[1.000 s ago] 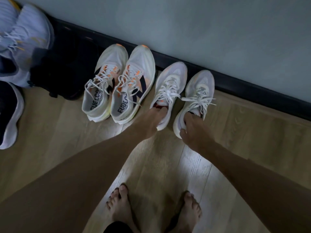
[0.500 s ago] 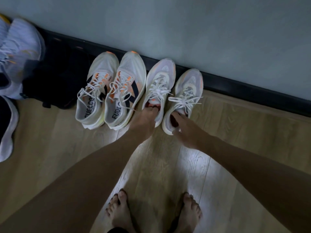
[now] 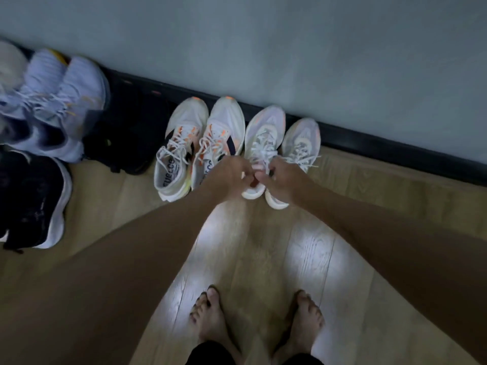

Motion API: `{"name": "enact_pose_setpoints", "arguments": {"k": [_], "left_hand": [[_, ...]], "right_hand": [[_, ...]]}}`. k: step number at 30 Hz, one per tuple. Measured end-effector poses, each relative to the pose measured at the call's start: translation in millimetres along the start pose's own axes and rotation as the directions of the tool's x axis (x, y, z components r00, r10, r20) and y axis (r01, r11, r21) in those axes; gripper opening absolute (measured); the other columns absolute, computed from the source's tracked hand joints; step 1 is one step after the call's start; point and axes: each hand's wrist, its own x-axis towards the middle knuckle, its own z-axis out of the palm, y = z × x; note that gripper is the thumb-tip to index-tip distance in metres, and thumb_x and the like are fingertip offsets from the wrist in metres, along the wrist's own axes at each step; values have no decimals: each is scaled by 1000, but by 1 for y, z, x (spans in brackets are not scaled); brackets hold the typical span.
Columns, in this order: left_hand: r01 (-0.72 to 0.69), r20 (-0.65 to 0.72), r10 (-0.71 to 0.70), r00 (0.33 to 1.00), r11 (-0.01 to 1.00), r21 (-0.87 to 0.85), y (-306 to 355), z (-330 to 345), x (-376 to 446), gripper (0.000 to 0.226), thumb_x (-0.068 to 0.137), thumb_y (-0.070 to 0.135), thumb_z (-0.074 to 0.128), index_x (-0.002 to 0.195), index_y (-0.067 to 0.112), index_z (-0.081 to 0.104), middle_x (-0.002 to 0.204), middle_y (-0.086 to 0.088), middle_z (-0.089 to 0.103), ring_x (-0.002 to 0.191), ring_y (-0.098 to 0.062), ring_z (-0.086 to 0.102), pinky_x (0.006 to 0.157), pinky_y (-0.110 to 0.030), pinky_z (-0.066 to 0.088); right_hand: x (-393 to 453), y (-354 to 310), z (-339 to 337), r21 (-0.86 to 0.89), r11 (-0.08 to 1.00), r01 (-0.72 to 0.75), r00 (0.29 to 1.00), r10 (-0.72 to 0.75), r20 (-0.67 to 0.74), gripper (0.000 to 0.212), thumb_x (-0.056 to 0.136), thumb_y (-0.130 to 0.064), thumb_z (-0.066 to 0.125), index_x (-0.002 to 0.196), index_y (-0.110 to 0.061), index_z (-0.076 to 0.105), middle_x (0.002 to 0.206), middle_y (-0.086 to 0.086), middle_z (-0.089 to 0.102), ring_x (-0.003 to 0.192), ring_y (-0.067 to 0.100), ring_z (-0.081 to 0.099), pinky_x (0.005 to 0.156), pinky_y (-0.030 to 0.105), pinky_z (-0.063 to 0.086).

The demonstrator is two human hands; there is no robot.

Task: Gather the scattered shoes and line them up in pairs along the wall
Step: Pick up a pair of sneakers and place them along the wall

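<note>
Bare feet [image 3: 210, 316] standing on wood floor [image 3: 263, 246]. Both hands meeting over the pale pair's heels: left hand [image 3: 228, 175] and right hand [image 3: 286, 180] curling at left shoe [image 3: 263, 138]; exact grip cannot be told. Right shoe [image 3: 301, 139] beside it, toes at baseboard [image 3: 395, 151]. Risk: tugging laces could be skewing it against the orange pair [image 3: 200, 138].

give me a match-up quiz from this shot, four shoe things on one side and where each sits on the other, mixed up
Things:
1. white pair with orange accents and lettered tongues
2. plain white pair
3. pale blue pair
4. black shoe with white sole

Places:
A. far left, off the wall, nearer the person
B. against the baseboard, both hands at its heels
C. upper left by the wall
D. against the baseboard, just left of the hands

Pairs: 1-D, 2-B, 3-C, 4-A
</note>
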Motion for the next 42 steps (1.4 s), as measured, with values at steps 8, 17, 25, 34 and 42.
{"name": "enact_pose_setpoints", "arguments": {"k": [8, 17, 25, 34, 42], "left_hand": [[39, 11, -40, 999, 997, 72, 84, -243, -32, 22, 89, 28, 57, 95, 12, 71, 107, -6, 69, 102, -21, 60, 75, -21, 36], [-36, -181, 96, 979, 950, 312, 210, -556, -195, 18, 85, 16, 54, 73, 5, 61, 83, -17, 69, 81, -30, 62, 65, -26, 36], [-34, -355, 133, 925, 962, 272, 298, -709, -388, 19, 83, 4, 49, 73, 18, 57, 73, -8, 66, 73, -23, 62, 68, -32, 51], [201, -622, 13, 783, 941, 274, 342, -795, -571, 20, 86, 9, 48, 72, 20, 58, 55, 5, 57, 67, -23, 63, 60, -29, 49], [402, -881, -180, 438, 915, 12, 349, -774, -663, 21, 86, 9, 49, 68, 21, 54, 65, 2, 57, 76, -21, 55, 71, -37, 54]], "right_hand": [[-44, -200, -174, -131, 982, 139, 990, -142, -13, 43, 102, -37, 34, 120, -2, 52, 123, 20, 56, 114, 34, 53, 86, 33, 37], [-196, -482, -380, -208, 922, 325, 945, -327, 29, 46, 101, -45, 27, 124, -13, 50, 121, 8, 56, 100, 21, 48, 82, 30, 34], [-357, -655, -468, -260, 856, 447, 893, -445, 69, 38, 98, -24, 32, 111, -2, 60, 101, 16, 70, 78, 24, 66, 61, 28, 47], [-491, -779, -487, -316, 650, 691, 694, -719, 39, 37, 98, -23, 31, 102, -6, 63, 92, 13, 71, 79, 26, 69, 64, 27, 50], [-542, -812, -461, -179, 413, 893, 429, -901, 62, 40, 96, -37, 40, 93, -5, 64, 92, 13, 69, 85, 30, 66, 76, 41, 53]]}}
